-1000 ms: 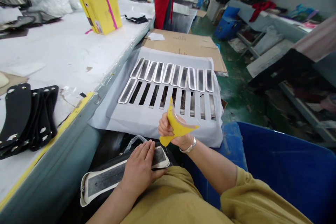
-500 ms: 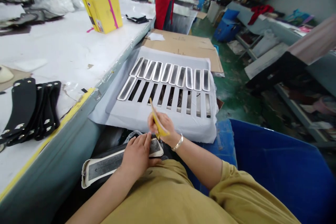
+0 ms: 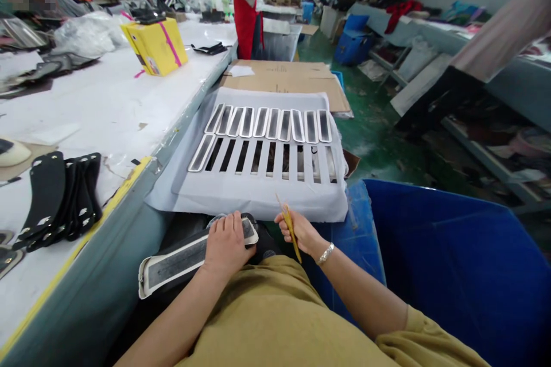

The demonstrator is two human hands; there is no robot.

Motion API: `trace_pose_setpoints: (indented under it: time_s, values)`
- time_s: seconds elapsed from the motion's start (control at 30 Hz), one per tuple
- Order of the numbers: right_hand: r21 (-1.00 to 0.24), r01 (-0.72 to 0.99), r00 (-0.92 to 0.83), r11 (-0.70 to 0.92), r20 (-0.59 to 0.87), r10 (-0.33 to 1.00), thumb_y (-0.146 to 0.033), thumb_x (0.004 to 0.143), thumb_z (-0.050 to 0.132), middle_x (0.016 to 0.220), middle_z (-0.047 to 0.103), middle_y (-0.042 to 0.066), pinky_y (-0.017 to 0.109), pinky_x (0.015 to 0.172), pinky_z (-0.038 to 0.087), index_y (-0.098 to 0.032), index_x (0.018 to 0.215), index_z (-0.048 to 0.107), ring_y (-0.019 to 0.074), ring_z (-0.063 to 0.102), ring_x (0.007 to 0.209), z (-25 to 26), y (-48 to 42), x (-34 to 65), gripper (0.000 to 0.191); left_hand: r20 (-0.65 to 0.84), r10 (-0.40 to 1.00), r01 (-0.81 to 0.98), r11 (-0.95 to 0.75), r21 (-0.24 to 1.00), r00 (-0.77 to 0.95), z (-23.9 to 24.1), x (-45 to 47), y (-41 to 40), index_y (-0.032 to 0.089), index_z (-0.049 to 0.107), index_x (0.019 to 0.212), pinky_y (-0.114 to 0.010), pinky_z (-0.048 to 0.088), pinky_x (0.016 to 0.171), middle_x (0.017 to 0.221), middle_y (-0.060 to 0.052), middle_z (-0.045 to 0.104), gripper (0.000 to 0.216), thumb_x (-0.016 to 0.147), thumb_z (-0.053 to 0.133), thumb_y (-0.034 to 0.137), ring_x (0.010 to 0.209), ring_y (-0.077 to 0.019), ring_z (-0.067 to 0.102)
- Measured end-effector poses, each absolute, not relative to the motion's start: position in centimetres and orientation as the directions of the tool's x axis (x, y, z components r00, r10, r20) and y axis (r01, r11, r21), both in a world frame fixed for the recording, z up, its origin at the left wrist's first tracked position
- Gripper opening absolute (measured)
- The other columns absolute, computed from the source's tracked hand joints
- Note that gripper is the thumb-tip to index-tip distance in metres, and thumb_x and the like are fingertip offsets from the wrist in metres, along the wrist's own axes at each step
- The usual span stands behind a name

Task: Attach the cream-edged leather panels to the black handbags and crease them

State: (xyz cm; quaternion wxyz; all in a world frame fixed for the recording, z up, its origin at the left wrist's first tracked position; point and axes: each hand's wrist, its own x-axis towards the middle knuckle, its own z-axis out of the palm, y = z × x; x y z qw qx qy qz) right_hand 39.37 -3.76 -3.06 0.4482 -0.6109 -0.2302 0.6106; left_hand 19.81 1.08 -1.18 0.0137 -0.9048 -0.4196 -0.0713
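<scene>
My left hand (image 3: 227, 241) lies across a long, narrow panel (image 3: 174, 268), its fingers over the top and the thumb by the near edge. The panel has a dark grey face inside a cream rim and sits tilted on my lap. In my right hand (image 3: 299, 231), to the right and apart from the panel, is a yellow-handled tool (image 3: 293, 233) with a thin pointed tip facing up and away; its exact kind is unclear. Beyond both hands, a white cloth-covered board (image 3: 258, 198) with several slots carries several white-rimmed dark panels (image 3: 260, 123).
A white table (image 3: 112, 109) at left carries black straps with metal studs (image 3: 66, 200) and a yellow box (image 3: 157, 49). At right stands a blue bin (image 3: 451, 241). Cardboard (image 3: 284, 77) lies behind the board. A person in a red apron (image 3: 247, 23) stands farther back.
My right hand has moved right, away from the panel, carrying the yellow tool. My left hand stays on the panel. The view has tipped up slightly and turned right.
</scene>
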Motion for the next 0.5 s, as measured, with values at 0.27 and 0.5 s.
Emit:
trace_pose_setpoints:
  time_s: [0.27, 0.5]
  values:
    - [-0.537, 0.836, 0.099, -0.109, -0.047, 0.994, -0.036, 0.097, 0.02, 0.075, 0.062, 0.006, 0.027, 0.066, 0.042, -0.017, 0.08, 0.054, 0.0166, 0.058, 0.071, -2.5, -5.9, 39.2, 0.043, 0.14, 0.753, 0.757, -0.652, 0.03, 0.643, -1.4, 19.9, 0.9, -0.002, 0.048, 0.121, -0.043, 0.038, 0.089, 0.11, -0.023, 0.057, 0.067, 0.069, 0.059, 0.039, 0.099, -0.0323, 0.053]
    - [-0.26, 0.946, -0.225, 0.196, -0.086, 0.971, -0.032, 0.097, 0.028, 0.086, 0.067, 0.008, 0.028, 0.06, 0.043, -0.017, 0.094, 0.059, 0.0207, 0.064, 0.077, -0.2, -2.8, 38.0, 0.035, 0.157, 0.739, 0.744, -0.667, 0.031, 0.655, -1.3, 19.7, 0.9, -0.002, 0.047, 0.121, -0.042, 0.04, 0.088, 0.112, -0.023, 0.057, 0.068, 0.065, 0.062, 0.035, 0.099, -0.032, 0.053]
